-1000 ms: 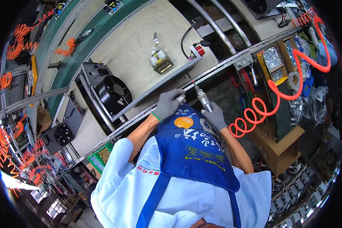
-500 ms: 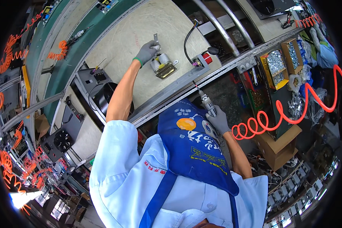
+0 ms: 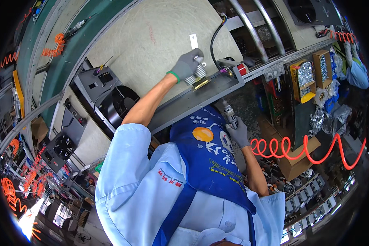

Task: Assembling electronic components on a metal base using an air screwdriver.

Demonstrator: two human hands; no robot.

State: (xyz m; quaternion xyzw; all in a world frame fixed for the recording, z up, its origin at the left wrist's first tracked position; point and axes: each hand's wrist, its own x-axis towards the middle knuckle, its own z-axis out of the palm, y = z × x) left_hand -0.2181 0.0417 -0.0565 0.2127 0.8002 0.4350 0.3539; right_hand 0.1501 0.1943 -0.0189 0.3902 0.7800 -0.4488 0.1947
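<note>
A pale, scuffed surface (image 3: 131, 47), marked faintly in red, fills the upper middle of the frame, with a long grey metal chassis (image 3: 182, 104) along its lower edge and a black cable (image 3: 212, 42) curving up its right part.

The metal tray (image 3: 184, 102) lies along the table's (image 3: 147, 41) near edge, the coil unit (image 3: 201, 83) at its far side in the left hand (image 3: 187, 65); the fan (image 3: 121, 104) stands left, the parts boxes (image 3: 307, 97) right.
</note>
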